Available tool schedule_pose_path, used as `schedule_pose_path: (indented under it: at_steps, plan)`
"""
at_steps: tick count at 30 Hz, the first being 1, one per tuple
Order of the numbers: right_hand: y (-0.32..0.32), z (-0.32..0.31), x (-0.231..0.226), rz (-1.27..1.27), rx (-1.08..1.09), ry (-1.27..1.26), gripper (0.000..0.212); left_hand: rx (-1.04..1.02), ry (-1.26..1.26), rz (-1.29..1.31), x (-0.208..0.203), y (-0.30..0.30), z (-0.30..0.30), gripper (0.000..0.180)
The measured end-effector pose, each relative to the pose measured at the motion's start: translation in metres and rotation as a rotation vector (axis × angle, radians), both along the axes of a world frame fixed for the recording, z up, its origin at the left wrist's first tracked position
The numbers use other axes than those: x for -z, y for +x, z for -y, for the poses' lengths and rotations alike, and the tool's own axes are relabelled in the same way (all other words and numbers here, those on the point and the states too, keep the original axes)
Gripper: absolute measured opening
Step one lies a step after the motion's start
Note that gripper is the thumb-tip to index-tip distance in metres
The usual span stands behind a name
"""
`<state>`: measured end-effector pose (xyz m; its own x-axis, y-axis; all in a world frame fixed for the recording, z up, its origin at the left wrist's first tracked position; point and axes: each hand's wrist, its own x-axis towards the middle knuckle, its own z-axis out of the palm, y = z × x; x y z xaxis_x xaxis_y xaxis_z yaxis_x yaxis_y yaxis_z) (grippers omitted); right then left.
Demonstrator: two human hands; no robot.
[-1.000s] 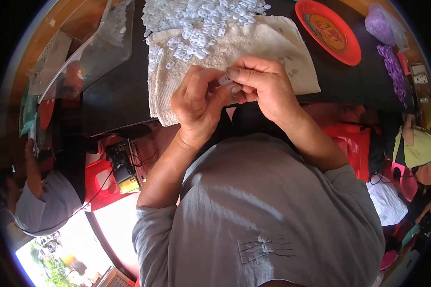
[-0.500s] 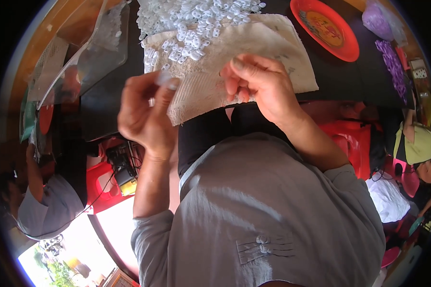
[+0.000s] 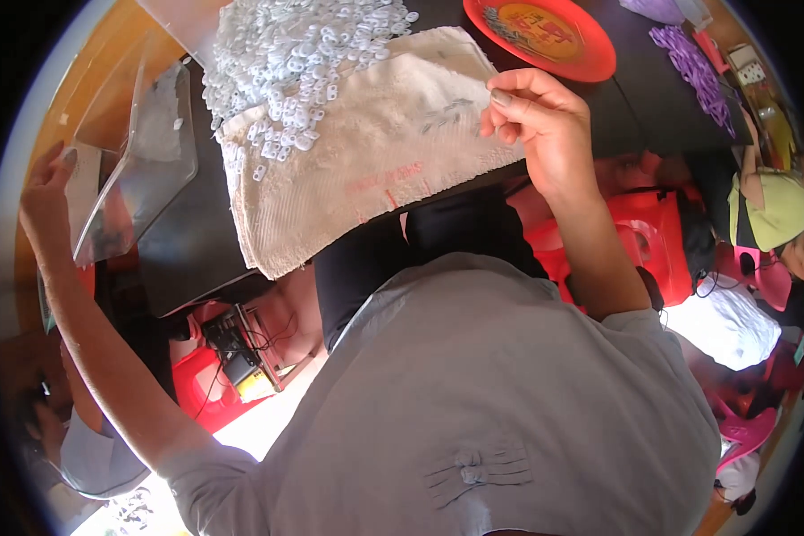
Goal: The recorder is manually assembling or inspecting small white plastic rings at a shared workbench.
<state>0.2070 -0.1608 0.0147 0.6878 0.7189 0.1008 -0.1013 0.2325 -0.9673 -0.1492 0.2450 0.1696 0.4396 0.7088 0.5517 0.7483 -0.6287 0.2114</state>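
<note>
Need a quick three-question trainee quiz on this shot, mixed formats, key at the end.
1. True or false: the left hand is over the beige cloth.

2. Multiple choice: what colour is the rim of the dish near the cloth?
A. Blue
B. Green
C. Red

3. Fill in the blank: in the picture, the purple bundle lies to the ____ of the dish.

Key:
1. False; it is out at the far left, by the clear container.
2. C
3. right
</note>
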Motion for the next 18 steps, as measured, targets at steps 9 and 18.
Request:
schedule_pose_path:
  at_steps: [9, 18]
  plan:
    - [0.006, 0.001, 0.004, 0.150, -0.005, 0.084, 0.008, 0.565, -0.006, 0.235, 0.073, 0.144, 0.192, 0.007]
    - [-0.012, -0.013, 0.011, 0.277, -0.176, 0.028, 0.008, 0.904, -0.217, -0.046, 0.151, 0.199, 0.239, 0.012]
